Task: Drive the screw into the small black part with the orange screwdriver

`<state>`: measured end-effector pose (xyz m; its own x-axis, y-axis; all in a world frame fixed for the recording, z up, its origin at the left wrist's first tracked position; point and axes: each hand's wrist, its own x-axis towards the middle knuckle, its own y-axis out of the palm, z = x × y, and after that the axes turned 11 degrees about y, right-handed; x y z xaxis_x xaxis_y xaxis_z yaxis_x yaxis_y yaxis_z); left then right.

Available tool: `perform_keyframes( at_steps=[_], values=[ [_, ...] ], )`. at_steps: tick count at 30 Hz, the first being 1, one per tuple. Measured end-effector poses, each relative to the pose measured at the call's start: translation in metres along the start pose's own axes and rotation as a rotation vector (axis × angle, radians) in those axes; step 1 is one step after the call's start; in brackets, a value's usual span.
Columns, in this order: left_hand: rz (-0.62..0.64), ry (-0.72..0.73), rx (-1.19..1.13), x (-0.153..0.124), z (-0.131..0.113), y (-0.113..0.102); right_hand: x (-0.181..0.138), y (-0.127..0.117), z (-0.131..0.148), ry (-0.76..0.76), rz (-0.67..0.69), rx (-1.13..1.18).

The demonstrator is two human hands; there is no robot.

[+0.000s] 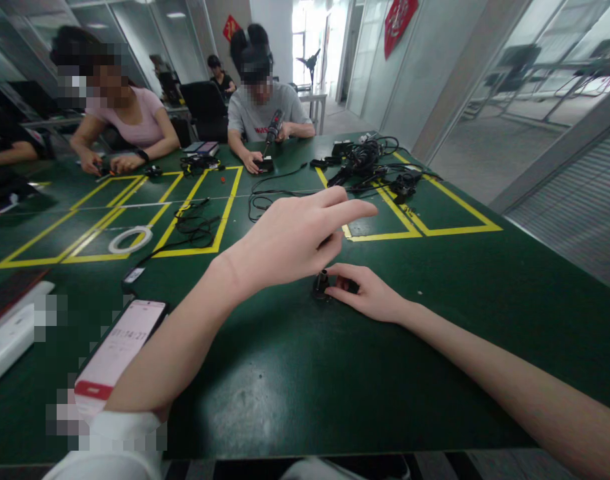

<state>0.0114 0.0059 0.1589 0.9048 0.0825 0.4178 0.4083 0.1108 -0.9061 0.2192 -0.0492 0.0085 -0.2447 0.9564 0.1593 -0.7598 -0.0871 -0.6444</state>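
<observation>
- Left hand: sits in the centre of the frame, raised off the green table. The index finger points toward the right of the frame and the other fingers are loosely curled. The hand is open and grips nothing.
- Right hand: rests on the table just below and right of the left hand. Its thumb and forefinger are closed on a small black cylindrical part.
- Small black cylindrical part: stands upright on the table at centre frame, directly beneath the left hand's curled fingers. Whether those fingers touch it cannot be determined.
- Smartphone: lies face up at lower left with its screen lit, partly covered by the left forearm.
- Yellow tape rectangles: mark out bays across the middle of the table.
- White tape ring: lies inside a left bay, with a loose black cable in the bay beside it.
- Cable heap: occupies the upper centre-right of the table.
- Co-worker in grey shirt: sits at upper centre and holds an electric screwdriver upright.
- Co-worker in pink shirt: sits at upper left with both hands on the table.
</observation>
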Motion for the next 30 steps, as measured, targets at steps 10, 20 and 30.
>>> perform_keyframes(
  at_steps=[10,20,30],
  values=[
    [-0.013,0.055,-0.016,-0.001,0.0006,0.0017,0.0,0.0006,-0.0006,-0.003,-0.001,0.021],
    [-0.005,0.041,-0.01,0.0014,-0.0015,0.0016,0.0002,-0.0002,-0.0002,0.003,0.011,0.011],
    [-0.015,0.072,-0.021,0.0014,-0.0007,0.0013,0.0006,-0.0002,0.0005,-0.002,0.013,0.032]
  ],
)
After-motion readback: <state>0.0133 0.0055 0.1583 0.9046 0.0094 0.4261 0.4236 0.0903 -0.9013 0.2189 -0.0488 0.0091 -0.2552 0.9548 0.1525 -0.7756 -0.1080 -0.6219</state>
